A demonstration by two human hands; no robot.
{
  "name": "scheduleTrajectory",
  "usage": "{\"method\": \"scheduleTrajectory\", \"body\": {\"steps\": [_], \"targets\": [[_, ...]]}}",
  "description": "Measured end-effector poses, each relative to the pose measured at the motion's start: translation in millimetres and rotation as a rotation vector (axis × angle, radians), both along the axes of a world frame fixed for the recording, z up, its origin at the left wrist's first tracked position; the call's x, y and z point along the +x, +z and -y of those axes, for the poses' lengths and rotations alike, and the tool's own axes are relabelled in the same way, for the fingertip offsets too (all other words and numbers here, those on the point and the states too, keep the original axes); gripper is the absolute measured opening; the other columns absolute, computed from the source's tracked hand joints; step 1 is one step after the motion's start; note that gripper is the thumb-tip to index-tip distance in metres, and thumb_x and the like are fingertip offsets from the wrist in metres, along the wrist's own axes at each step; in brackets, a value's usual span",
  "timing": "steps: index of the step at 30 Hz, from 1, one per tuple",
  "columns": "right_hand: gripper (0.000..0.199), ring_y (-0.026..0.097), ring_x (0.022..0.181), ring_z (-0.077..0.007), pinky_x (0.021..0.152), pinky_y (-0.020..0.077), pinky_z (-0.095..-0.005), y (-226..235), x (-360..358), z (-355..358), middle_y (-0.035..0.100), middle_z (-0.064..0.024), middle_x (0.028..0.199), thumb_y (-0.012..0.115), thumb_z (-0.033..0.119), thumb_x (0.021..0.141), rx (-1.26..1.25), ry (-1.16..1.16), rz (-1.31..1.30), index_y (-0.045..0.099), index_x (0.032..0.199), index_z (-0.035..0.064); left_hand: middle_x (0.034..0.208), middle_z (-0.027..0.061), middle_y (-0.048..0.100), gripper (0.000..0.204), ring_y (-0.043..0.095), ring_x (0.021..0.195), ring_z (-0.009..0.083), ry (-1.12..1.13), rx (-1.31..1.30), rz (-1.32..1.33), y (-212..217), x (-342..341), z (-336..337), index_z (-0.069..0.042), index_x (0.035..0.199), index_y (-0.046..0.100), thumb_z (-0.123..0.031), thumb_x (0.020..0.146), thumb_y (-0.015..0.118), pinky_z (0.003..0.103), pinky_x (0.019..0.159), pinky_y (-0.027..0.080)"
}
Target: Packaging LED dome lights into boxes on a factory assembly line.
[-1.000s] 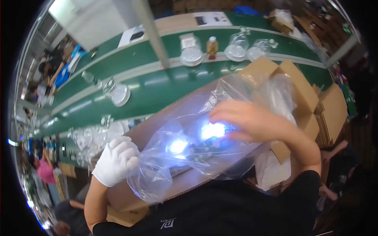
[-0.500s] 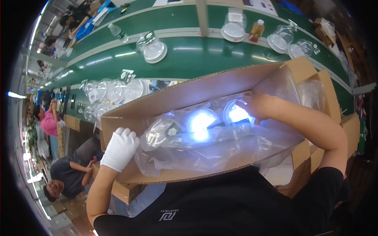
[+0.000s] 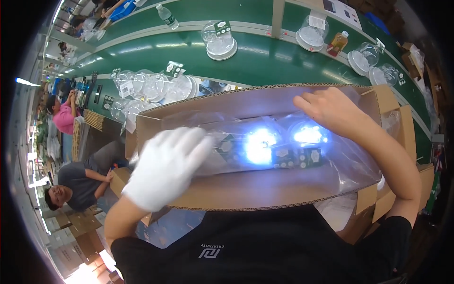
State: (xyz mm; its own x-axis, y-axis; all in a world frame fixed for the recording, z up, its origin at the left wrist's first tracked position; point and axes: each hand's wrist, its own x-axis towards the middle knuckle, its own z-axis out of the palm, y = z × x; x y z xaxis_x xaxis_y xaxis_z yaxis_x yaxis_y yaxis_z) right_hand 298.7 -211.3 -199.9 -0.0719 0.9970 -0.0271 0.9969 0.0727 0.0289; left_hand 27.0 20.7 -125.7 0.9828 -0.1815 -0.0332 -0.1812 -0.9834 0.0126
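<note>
i see the gloved left hand (image 3: pixel 165 166) open, fingers spread flat on the clear plastic liner (image 3: pixel 283 142), pressing it into the cardboard box (image 3: pixel 265 189). the bare right hand (image 3: pixel 331 110) rests open on the liner's far edge, holding it against the box wall over the glowing items (image 3: pixel 283 142).

A long green worktop (image 3: pixel 265 59) curves across the upper frame, carrying clear plastic domes (image 3: pixel 219 41), a water bottle (image 3: pixel 166 16) and a small amber bottle (image 3: pixel 338 43). At the left edge two seated people (image 3: pixel 78 177) work among stacked cardboard boxes (image 3: pixel 75 236). A bright lamp (image 3: pixel 21 81) glares at far left.
</note>
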Motion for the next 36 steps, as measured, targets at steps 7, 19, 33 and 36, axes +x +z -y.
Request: {"method": "scheduleTrajectory", "body": {"steps": [7, 19, 33, 36], "targets": [[0.008, 0.062, 0.088, -0.0192, 0.078, 0.0504, -0.0311, -26, 24, 29, 0.061, -0.0031, 0.086, 0.06, 0.014, 0.081, -0.006, 0.134, 0.281, 0.059, 0.086, 0.0088, 0.14, 0.0246, 0.051, 0.087, 0.066, 0.102, 0.041, 0.175, -0.103, -0.636, -115, 15, -33, 0.004, 0.152, 0.026, -0.04, 0.089, 0.067, 0.049, 0.087, 0.054], [0.094, 0.052, 0.129, -0.0341, 0.108, 0.0393, -0.044, -6, -20, 107, 0.052, -0.0224, 0.139, 0.072, 0.059, 0.08, -0.831, -0.523, -0.085, 0.04, 0.146, -0.0003, 0.135, 0.0274, 0.056, 0.112, 0.066, 0.106, 0.0398, 0.281, 0.093, -0.83, -150, 7, -47, 0.002, 0.153, 0.024, -0.043, 0.071, 0.084, 0.047, 0.094, 0.051], [0.069, 0.049, 0.134, -0.0319, 0.114, 0.0278, -0.0608, -36, -10, 87, 0.05, -0.0164, 0.146, 0.055, 0.028, 0.095, -0.681, -0.403, 0.555, 0.03, 0.156, 0.0081, 0.118, 0.0151, 0.066, 0.052, 0.066, 0.106, 0.0259, 0.309, 0.779, -0.803, -134, 15, -36, -0.002, 0.145, 0.042, -0.015, 0.095, 0.048, 0.047, 0.097, 0.044], [0.082, 0.06, 0.12, -0.0311, 0.101, 0.0453, -0.0553, -22, -21, 81, 0.058, -0.0151, 0.135, 0.07, 0.03, 0.087, -0.551, -0.357, 0.158, 0.031, 0.155, 0.0061, 0.125, 0.0181, 0.062, 0.087, 0.065, 0.106, 0.0354, 0.267, 0.285, -0.546, -93, 31, -12, 0.0, 0.143, 0.036, -0.035, 0.075, 0.078, 0.045, 0.089, 0.052]]}}
